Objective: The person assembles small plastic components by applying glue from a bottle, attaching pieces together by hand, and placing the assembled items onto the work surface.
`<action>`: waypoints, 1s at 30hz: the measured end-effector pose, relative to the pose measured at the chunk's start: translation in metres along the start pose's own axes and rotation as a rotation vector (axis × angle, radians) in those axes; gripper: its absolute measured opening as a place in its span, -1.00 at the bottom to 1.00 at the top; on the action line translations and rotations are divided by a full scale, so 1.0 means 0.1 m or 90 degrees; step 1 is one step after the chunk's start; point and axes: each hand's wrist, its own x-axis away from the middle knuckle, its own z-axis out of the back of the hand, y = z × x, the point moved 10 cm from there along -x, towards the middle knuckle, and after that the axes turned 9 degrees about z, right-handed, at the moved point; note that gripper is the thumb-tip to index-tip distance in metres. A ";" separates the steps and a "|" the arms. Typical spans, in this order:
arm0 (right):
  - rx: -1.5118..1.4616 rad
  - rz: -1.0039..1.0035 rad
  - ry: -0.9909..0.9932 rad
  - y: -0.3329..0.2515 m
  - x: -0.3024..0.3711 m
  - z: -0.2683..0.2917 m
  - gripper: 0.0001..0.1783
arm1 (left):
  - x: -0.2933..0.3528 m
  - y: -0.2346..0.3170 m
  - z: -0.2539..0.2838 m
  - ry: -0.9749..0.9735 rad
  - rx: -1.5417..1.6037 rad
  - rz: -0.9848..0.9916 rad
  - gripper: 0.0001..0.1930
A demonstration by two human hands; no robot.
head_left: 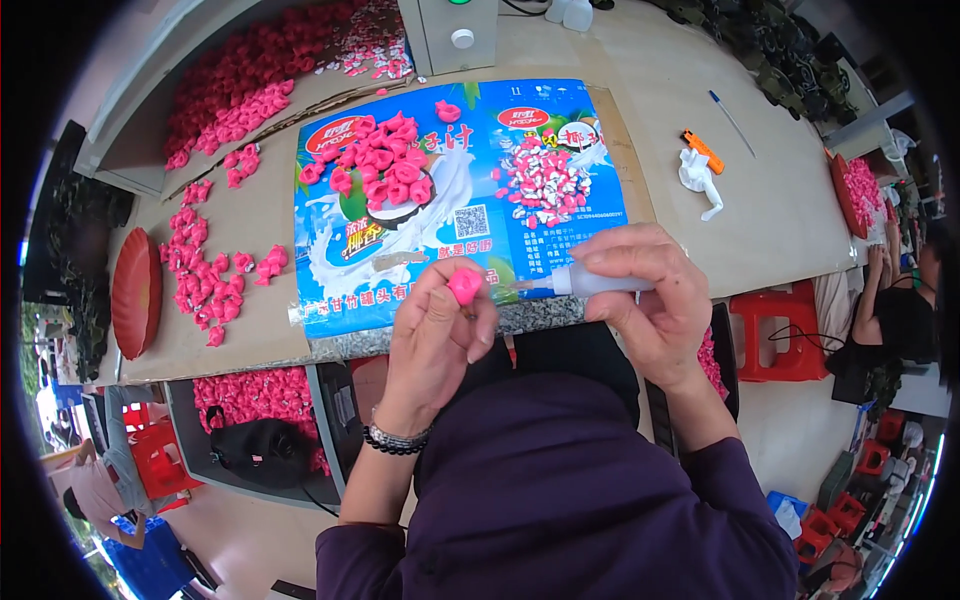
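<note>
Over the near edge of the table, my left hand (440, 325) pinches a small round pink piece (464, 286) between thumb and fingers. My right hand (655, 300) is wrapped round a translucent white squeeze bottle (598, 281). Its narrow tip points left toward the pink piece, a short gap apart from it. Beyond my hands lies a flat blue printed cardboard sheet (470, 220). On its left part rests a heap of pink rounded pieces (385, 160), and on its right part a pile of small pink-and-white bits (548, 175).
More pink pieces (208, 265) are strewn left of the sheet, beside a red dish (137, 292). A grey bin (240, 130) of pink parts stands far left. An orange tool (703, 152), a crumpled white item (697, 180) and a pen (732, 122) lie on the right. Co-workers sit at both sides.
</note>
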 end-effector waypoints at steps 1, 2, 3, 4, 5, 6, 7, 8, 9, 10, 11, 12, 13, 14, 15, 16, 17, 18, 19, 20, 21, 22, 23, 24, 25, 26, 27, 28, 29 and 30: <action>0.048 0.063 -0.026 -0.11 -0.02 -0.03 -0.68 | 0.01 -0.03 -0.02 0.019 -0.008 0.006 -0.54; 0.049 0.061 -0.026 -0.12 -0.01 -0.04 -0.68 | 0.02 -0.06 -0.05 0.019 -0.006 0.008 -0.54; 0.045 0.068 -0.028 -0.14 -0.01 -0.06 -0.69 | 0.03 -0.09 -0.06 0.023 0.002 0.018 -0.53; 0.041 0.076 -0.030 -0.16 0.00 -0.08 -0.69 | 0.05 -0.12 -0.06 0.027 0.009 0.028 -0.53; 0.042 0.074 -0.029 -0.16 0.01 -0.08 -0.69 | 0.06 -0.14 -0.06 0.027 0.009 0.030 -0.53; 0.042 0.078 -0.028 -0.16 0.01 -0.08 -0.70 | 0.07 -0.16 -0.07 0.015 0.012 0.038 -0.52; 0.041 0.082 -0.027 -0.17 0.01 -0.08 -0.70 | 0.08 -0.18 -0.09 0.003 0.015 0.045 -0.52; 0.043 0.080 -0.025 -0.16 0.02 -0.07 -0.70 | 0.09 -0.19 -0.08 0.001 0.014 0.047 -0.52; 0.031 0.077 -0.029 -0.15 0.02 -0.08 -0.70 | 0.09 -0.21 -0.08 -0.007 0.018 0.051 -0.52; 0.019 0.075 -0.033 -0.14 0.02 -0.10 -0.71 | 0.10 -0.22 -0.08 -0.016 0.022 0.055 -0.52; 0.021 0.073 -0.032 -0.14 0.02 -0.10 -0.71 | 0.11 -0.23 -0.08 -0.017 0.022 0.057 -0.52; 0.018 0.075 -0.038 -0.14 0.02 -0.11 -0.71 | 0.11 -0.24 -0.09 -0.019 0.037 0.060 -0.52; 0.016 0.077 -0.043 -0.14 0.02 -0.12 -0.71 | 0.12 -0.24 -0.09 -0.021 0.052 0.063 -0.52; 0.017 0.076 -0.042 -0.14 0.02 -0.12 -0.71 | 0.12 -0.25 -0.10 -0.023 0.052 0.065 -0.52; 0.022 0.087 -0.044 -0.15 0.02 -0.12 -0.71 | 0.13 -0.26 -0.10 -0.019 0.058 0.074 -0.52; 0.027 0.099 -0.047 -0.17 0.02 -0.13 -0.71 | 0.13 -0.28 -0.09 -0.016 0.064 0.083 -0.52; 0.027 0.099 -0.046 -0.17 0.02 -0.14 -0.71 | 0.13 -0.29 -0.08 -0.016 0.064 0.084 -0.52; 0.020 0.093 -0.044 -0.16 0.03 -0.14 -0.71 | 0.13 -0.30 -0.09 -0.036 0.065 0.085 -0.52; 0.013 0.087 -0.042 -0.15 0.03 -0.14 -0.71 | 0.13 -0.31 -0.11 -0.057 0.066 0.086 -0.52; 0.013 0.088 -0.042 -0.16 0.03 -0.14 -0.71 | 0.13 -0.31 -0.11 -0.057 0.065 0.086 -0.52; 0.017 0.085 -0.044 -0.16 0.03 -0.14 -0.72 | 0.14 -0.31 -0.11 -0.056 0.072 0.086 -0.52; 0.021 0.082 -0.047 -0.16 0.02 -0.14 -0.72 | 0.14 -0.31 -0.11 -0.054 0.079 0.086 -0.52; 0.021 0.083 -0.047 -0.16 0.03 -0.15 -0.72 | 0.14 -0.31 -0.11 -0.054 0.078 0.086 -0.52; 0.018 0.082 -0.044 -0.15 0.03 -0.14 -0.72 | 0.14 -0.30 -0.11 -0.058 0.078 0.084 -0.52; 0.016 0.082 -0.041 -0.15 0.03 -0.14 -0.73 | 0.14 -0.29 -0.12 -0.062 0.078 0.081 -0.52; 0.016 0.083 -0.041 -0.15 0.03 -0.14 -0.73 | 0.14 -0.29 -0.12 -0.062 0.078 0.081 -0.52; 0.017 0.080 -0.043 -0.15 0.03 -0.14 -0.73 | 0.14 -0.29 -0.12 -0.061 0.077 0.079 -0.52; 0.018 0.078 -0.044 -0.15 0.03 -0.14 -0.73 | 0.14 -0.28 -0.12 -0.059 0.077 0.076 -0.52; 0.017 0.078 -0.045 -0.15 0.03 -0.14 -0.73 | 0.15 -0.28 -0.13 -0.059 0.076 0.076 -0.52; 0.018 0.079 -0.042 -0.15 0.03 -0.14 -0.73 | 0.14 -0.25 -0.12 -0.044 0.060 0.063 -0.52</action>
